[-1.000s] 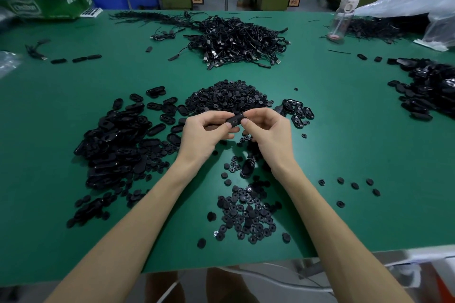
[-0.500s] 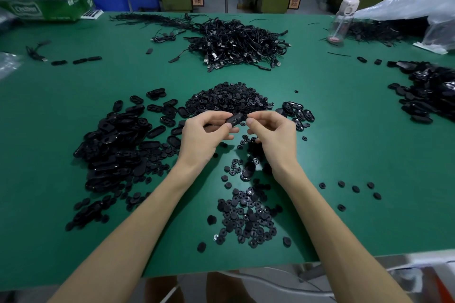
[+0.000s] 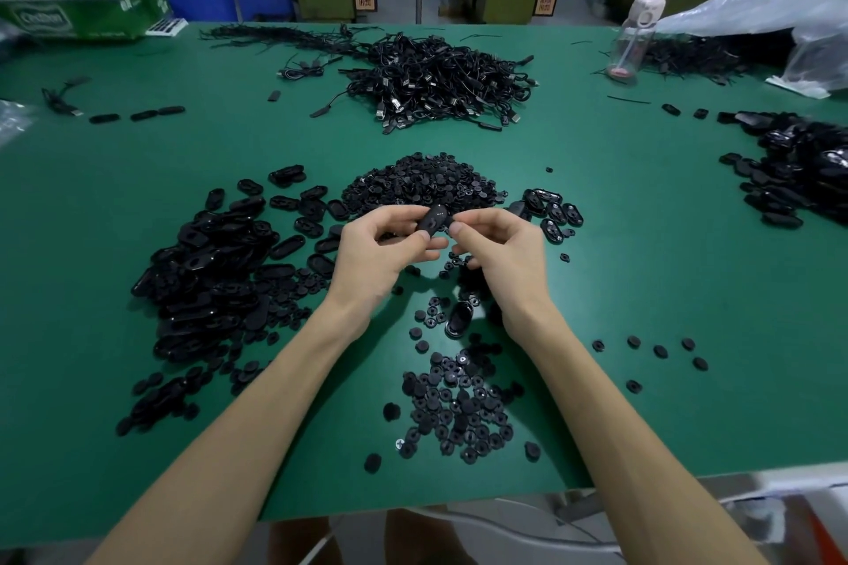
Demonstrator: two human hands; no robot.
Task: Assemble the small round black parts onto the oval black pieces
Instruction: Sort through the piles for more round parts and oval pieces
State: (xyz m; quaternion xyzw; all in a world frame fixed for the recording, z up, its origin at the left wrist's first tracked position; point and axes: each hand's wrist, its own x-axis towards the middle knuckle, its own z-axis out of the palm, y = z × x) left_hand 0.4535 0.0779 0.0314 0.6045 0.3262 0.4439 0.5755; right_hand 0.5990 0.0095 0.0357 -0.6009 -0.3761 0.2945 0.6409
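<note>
Head view, first speaker: where is the oval black piece (image 3: 433, 220)?

Second speaker: It is held up above the green worktop (image 3: 642, 252), between the two hands. The left hand (image 3: 381, 252) pinches its lower end between thumb and curled fingers, and the piece tilts up to the right.

First speaker: And the right hand (image 3: 500, 252)?

Second speaker: Its fingers are curled, with thumb and forefinger tips pressed together just beside the piece. Whether they hold a small round part, I cannot tell.

First speaker: What lies around them?

Second speaker: A heap of small round parts (image 3: 426, 186) sits just behind the hands, and a looser scatter of round parts (image 3: 454, 404) lies between the forearms. One lone oval piece (image 3: 460, 319) lies on the worktop under the right wrist. A big pile of oval pieces (image 3: 211, 262) spreads to the left, and a few ovals (image 3: 555, 209) lie to the right. Farther back is a tangle of black cables (image 3: 436, 78), with a clear bottle (image 3: 635, 37) near the far right edge.
</note>
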